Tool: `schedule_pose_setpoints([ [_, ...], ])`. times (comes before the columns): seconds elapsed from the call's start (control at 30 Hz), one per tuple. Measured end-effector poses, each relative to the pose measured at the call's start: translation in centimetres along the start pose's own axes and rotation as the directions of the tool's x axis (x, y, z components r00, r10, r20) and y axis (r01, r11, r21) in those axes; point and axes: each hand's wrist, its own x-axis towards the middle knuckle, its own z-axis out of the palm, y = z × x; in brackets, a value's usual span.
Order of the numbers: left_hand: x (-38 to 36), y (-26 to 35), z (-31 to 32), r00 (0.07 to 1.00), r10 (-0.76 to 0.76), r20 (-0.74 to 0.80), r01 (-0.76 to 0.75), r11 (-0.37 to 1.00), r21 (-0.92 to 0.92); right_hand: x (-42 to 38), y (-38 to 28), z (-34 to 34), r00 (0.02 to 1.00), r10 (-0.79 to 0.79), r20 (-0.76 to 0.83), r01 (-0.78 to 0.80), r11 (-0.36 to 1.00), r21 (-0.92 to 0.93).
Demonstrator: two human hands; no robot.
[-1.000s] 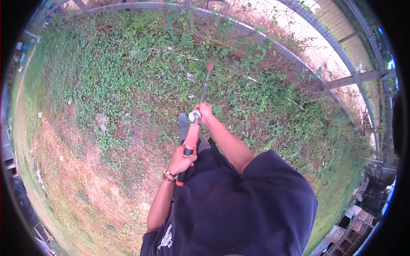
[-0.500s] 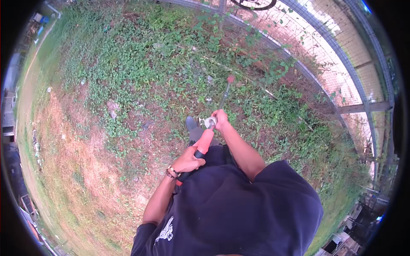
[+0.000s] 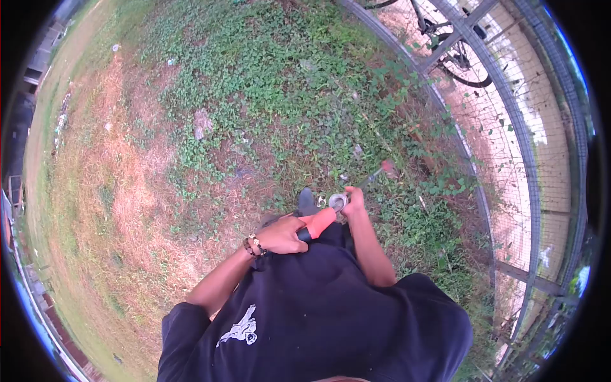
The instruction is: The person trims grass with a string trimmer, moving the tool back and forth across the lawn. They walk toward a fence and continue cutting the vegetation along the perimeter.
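A string trimmer (image 3: 323,220) with an orange and black rear body crosses in front of my waist. My left hand (image 3: 283,235), with beaded bracelets at the wrist, is wrapped around its rear grip. Farther along, my right hand (image 3: 355,204) closes on the pale loop-shaped front handle (image 3: 338,202). From there the thin shaft slants forward and right to a red cutting head (image 3: 387,167), blurred, low over the weeds. My palms and most of the grip surfaces are hidden.
Leafy green weeds (image 3: 273,95) cover the ground ahead, with dry cut grass (image 3: 137,197) at left. A wire mesh fence (image 3: 468,143) curves along the right side. Beyond it stands a bicycle (image 3: 458,60). My shoe (image 3: 307,198) shows just beneath the trimmer.
My view has turned, bringing the fence and bicycle further in. The trimmer's cutting head has swung to the right, with both hands keeping their hold.
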Motion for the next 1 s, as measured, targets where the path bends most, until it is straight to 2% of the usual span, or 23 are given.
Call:
schedule_pose_setpoints([
  [0.07, -0.6, -2.6, 0.7, 0.970, 0.110, -0.218, -0.107, 0.994, 0.026, -0.5, 0.7, 5.0, 0.999, -0.008, 0.046, 0.010, 0.998, -0.061],
  [0.1, -0.9, -3.7, 0.8, 0.951, 0.083, -0.299, -0.057, 0.994, 0.095, -1.1, 1.2, 7.5, 0.991, 0.015, 0.134, -0.006, 0.998, -0.063],
  [0.17, -2.0, -3.8, -0.8, 0.919, -0.054, -0.390, 0.059, 0.998, 0.000, 1.9, 2.8, 11.4, 0.963, 0.047, 0.265, -0.003, 0.987, -0.161],
  [0.23, -3.4, -2.9, -2.9, 0.891, -0.206, -0.405, 0.172, 0.978, -0.118, 2.6, 5.0, 16.7, 0.941, 0.118, 0.316, -0.033, 0.964, -0.263],
  [0.33, -4.7, -3.6, -5.9, 0.803, -0.340, -0.489, 0.252, 0.938, -0.238, 4.8, 8.9, 24.2, 0.895, 0.222, 0.388, -0.038, 0.903, -0.428],
  [0.37, -4.9, -4.9, -6.9, 0.777, -0.338, -0.531, 0.255, 0.940, -0.225, 5.7, 10.6, 26.9, 0.893, 0.259, 0.367, -0.072, 0.889, -0.452],
  [0.47, -6.2, -6.8, -11.1, 0.676, -0.415, -0.609, 0.414, 0.897, -0.153, 7.7, 16.1, 34.1, 0.883, 0.316, 0.348, -0.115, 0.863, -0.492],
  [0.6, -9.5, -11.4, -18.4, 0.676, -0.474, -0.565, 0.496, 0.859, -0.127, 9.1, 22.9, 41.9, 0.831, 0.415, 0.371, -0.189, 0.837, -0.513],
  [0.7, -13.4, -14.3, -23.4, 0.726, -0.395, -0.563, 0.405, 0.907, -0.114, 8.4, 26.8, 45.3, 0.890, 0.322, 0.324, -0.122, 0.851, -0.511],
  [0.8, -17.3, -16.0, -28.5, 0.833, -0.326, -0.448, 0.320, 0.943, -0.090, 5.9, 29.0, 47.5, 0.921, 0.264, 0.286, -0.100, 0.871, -0.481],
  [0.83, -18.6, -15.3, -30.5, 0.865, -0.349, -0.361, 0.316, 0.937, -0.149, 4.7, 29.3, 47.8, 0.938, 0.242, 0.246, -0.101, 0.874, -0.475],
  [0.93, -21.4, -16.1, -34.1, 0.858, -0.144, -0.494, 0.070, 0.984, -0.166, 2.0, 30.4, 48.6, 0.977, 0.164, 0.140, -0.076, 0.871, -0.485],
  [0.97, -22.3, -16.8, -35.8, 0.884, -0.175, -0.434, 0.126, 0.982, -0.140, 1.3, 30.7, 48.9, 0.982, 0.150, 0.116, -0.076, 0.872, -0.483],
  [1.0, -23.1, -17.2, -37.5, 0.905, -0.249, -0.343, 0.191, 0.962, -0.194, 0.4, 30.9, 49.5, 0.986, 0.138, 0.094, -0.076, 0.873, -0.481],
])
